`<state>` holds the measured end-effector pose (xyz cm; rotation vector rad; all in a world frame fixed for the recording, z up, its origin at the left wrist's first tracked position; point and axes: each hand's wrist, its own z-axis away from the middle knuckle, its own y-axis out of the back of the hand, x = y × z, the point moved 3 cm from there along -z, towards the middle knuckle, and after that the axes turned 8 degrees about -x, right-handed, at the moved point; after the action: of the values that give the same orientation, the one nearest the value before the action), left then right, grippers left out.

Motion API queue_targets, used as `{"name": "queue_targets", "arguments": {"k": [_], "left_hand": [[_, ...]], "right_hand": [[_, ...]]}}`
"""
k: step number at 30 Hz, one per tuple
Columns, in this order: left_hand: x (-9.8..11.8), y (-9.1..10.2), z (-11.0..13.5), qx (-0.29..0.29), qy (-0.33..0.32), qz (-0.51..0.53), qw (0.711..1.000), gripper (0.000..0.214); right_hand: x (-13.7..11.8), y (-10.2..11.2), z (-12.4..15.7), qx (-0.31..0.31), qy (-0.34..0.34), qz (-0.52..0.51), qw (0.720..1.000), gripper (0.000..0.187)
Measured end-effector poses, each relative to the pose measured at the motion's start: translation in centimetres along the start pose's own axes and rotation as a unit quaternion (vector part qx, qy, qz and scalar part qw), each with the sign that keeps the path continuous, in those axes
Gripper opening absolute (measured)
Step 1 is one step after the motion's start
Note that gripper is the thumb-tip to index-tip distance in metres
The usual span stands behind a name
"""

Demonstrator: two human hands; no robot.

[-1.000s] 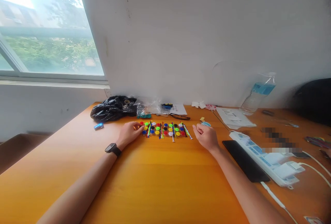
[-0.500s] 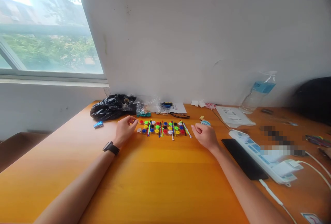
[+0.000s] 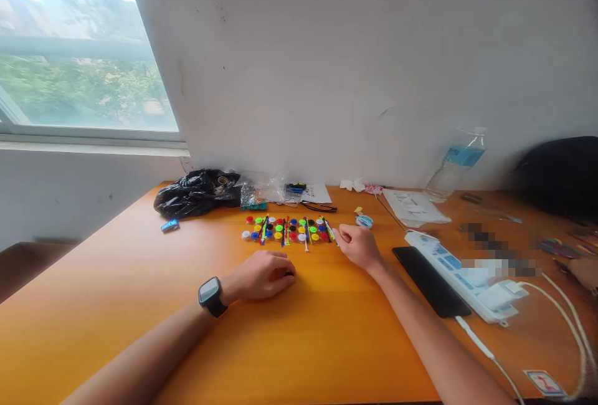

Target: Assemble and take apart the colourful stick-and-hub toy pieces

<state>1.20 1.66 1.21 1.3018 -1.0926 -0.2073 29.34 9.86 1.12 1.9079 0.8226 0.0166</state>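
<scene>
My left hand (image 3: 261,275) rests low over the table, in front of the coloured pieces. Its thumb and fingers are pinched around a small black piece (image 3: 289,273), mostly hidden by the fingertips. My right hand (image 3: 359,247) is closed at the right end of the layout, its thumb by the tip of a white stick (image 3: 329,230). Whether it grips that stick I cannot tell. Small round pieces (image 3: 293,229) in red, green, yellow, blue, black and white stand in rows, with thin coloured plastic sticks (image 3: 287,232) lying between the columns.
Behind the pieces lie a black plastic bag (image 3: 191,196), clear wrapping (image 3: 266,188) and paper. A round blue-and-white tin (image 3: 364,222) is beyond my right hand. A phone (image 3: 430,280), power strip (image 3: 458,274) and bottle (image 3: 453,168) occupy the right side. Another person's hand (image 3: 583,271) shows at the right edge.
My left hand has come from the left end of the rows toward me and rightward, now with a small black piece. My right hand has edged closer to the sticks. The view has shifted slightly right.
</scene>
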Motion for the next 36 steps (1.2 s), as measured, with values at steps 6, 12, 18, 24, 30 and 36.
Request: {"name": "queue_targets", "arguments": {"k": [6,12,18,24,30,36], "left_hand": [[-3.6,2.0,0.1,0.191,0.101,-0.111,0.97,0.029],[-8.6,3.0,0.8,0.243,0.163,-0.186,0.938,0.023],[-9.2,2.7,0.5,0.216,0.186,-0.204,0.936,0.018],[-9.5,2.5,0.5,0.217,0.212,-0.243,0.921,0.02],[-9.3,2.7,0.5,0.201,0.222,-0.262,0.917,0.018],[-9.0,2.7,0.1,0.191,0.234,-0.257,0.918,0.013]], "right_hand": [[0.0,-0.1,0.0,0.003,0.004,-0.006,1.0,0.049],[-0.2,0.0,0.0,0.003,0.005,-0.001,1.0,0.048],[-0.1,-0.1,0.0,-0.007,0.006,0.0,1.0,0.048],[-0.2,-0.1,0.0,-0.014,0.001,-0.003,1.0,0.048],[-0.4,-0.2,-0.1,-0.026,-0.005,-0.011,1.0,0.047],[-0.3,-0.3,-0.1,-0.044,-0.013,-0.013,0.999,0.047]]}}
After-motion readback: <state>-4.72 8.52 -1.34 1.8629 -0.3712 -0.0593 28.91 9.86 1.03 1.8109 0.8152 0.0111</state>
